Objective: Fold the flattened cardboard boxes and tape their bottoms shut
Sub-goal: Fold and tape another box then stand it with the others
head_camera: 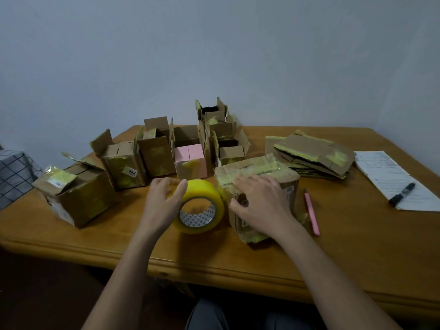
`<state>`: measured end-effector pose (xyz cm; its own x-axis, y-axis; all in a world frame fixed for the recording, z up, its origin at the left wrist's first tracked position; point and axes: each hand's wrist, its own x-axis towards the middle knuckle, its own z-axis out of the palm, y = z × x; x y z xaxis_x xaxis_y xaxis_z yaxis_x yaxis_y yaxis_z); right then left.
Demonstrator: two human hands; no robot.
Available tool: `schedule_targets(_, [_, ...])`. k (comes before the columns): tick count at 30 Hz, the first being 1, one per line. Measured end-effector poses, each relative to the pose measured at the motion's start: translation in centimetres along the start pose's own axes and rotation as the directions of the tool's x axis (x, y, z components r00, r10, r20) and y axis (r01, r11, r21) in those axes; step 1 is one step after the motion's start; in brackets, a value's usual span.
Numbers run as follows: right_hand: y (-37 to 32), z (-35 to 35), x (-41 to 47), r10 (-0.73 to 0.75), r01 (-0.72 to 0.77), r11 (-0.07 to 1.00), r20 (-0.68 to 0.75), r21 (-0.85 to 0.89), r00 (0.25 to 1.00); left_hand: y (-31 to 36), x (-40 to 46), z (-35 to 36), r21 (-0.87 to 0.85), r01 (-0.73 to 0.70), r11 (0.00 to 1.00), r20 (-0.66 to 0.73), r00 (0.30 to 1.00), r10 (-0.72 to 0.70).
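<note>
Tape work is the step in hand, as far as you can judge: the box (259,198) in front of you sits bottom-up on the table (357,246), its flaps folded shut and a strip already along the seam. Keep the flaps pressed flat and edge to edge while you draw the tape, run the strip straight down the seam, carry it over onto the side walls, and rub it down so no bubble lifts it. Your right hand (259,201) lies spread over the box's near top edge, fingers fairly straight, pressing rather than gripping. Your left hand (164,201) is half closed round the yellow tape roll (198,207), thumb on its top rim and fingers curled behind it; the roll stands on edge just beside the box. Finished boxes (152,153) stand open-topped in a row behind, and the flattened stack (312,156) waits to the right, well apart from your hands.
</note>
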<state>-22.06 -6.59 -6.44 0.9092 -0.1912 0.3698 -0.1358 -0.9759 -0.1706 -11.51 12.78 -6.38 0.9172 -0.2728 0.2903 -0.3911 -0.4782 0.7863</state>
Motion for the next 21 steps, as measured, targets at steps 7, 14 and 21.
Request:
schedule_targets(7, [0.2,0.3,-0.5,-0.017,0.017,0.989,-0.003,0.148,1.0,2.1,2.0,1.4,0.189,-0.136,0.972,0.195,0.976,0.098])
schedule_targets(14, [0.8,0.9,-0.5,0.019,-0.011,0.988,-0.052,0.154,0.998,2.5,2.9,1.2,0.127,-0.026,0.992,0.359,0.933,-0.021])
schedule_targets(21, [1.7,0.6,-0.3,0.015,-0.005,0.985,-0.061,0.171,0.998,2.4,3.4,0.1,0.232,0.087,0.969,0.346,0.923,-0.165])
